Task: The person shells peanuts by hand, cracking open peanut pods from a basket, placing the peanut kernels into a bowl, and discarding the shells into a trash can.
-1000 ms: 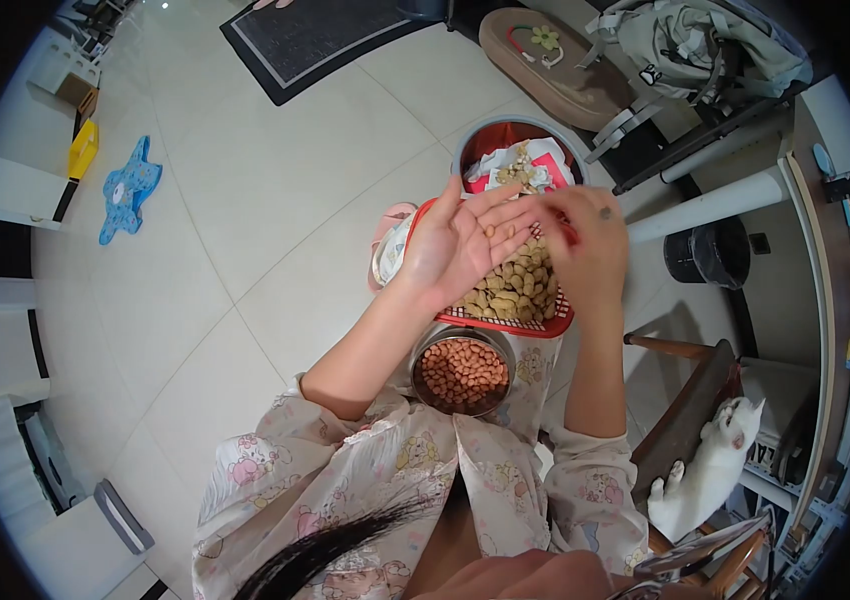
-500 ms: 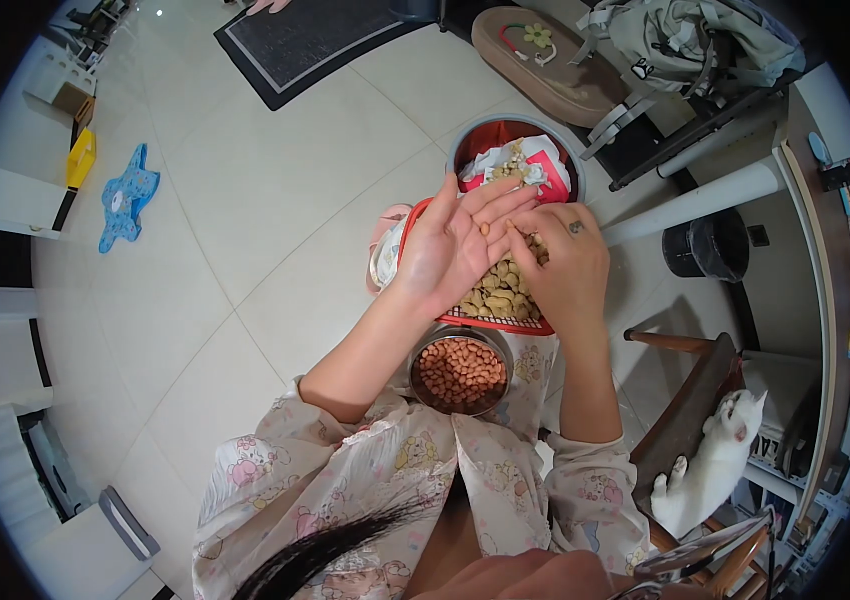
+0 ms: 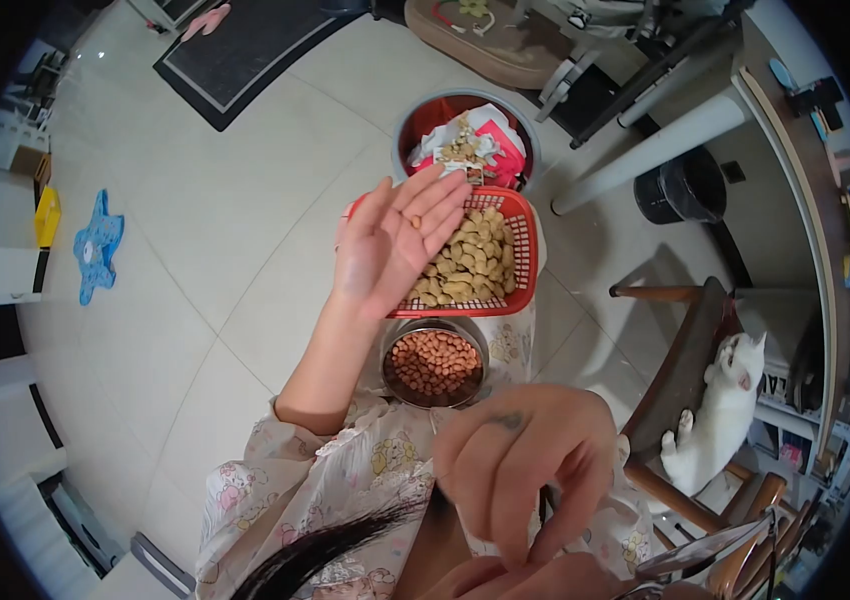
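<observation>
My left hand (image 3: pixel 390 245) is held flat, palm up, over the left side of a red plastic basket (image 3: pixel 526 245) full of peanuts in their shells. One small peanut kernel (image 3: pixel 415 221) lies on its fingers. My right hand (image 3: pixel 525 470) is raised close to the camera, blurred, fingers bunched and pointing down; anything between them is hidden. On my lap, just below the basket, sits a steel bowl (image 3: pixel 387 352) of reddish shelled peanuts. Beyond the basket stands a round bin (image 3: pixel 407 118) holding shells and red and white paper.
A white cat (image 3: pixel 720 420) stands against a wooden chair (image 3: pixel 680 360) at my right. A white table leg (image 3: pixel 655 150) and a black pot (image 3: pixel 680 185) are farther right. A dark mat (image 3: pixel 235 50) and a blue star toy (image 3: pixel 97 245) lie on the tiled floor.
My right hand has left the left palm and the basket and come up toward the camera. The left hand stays flat with the kernel on it. The view has tilted.
</observation>
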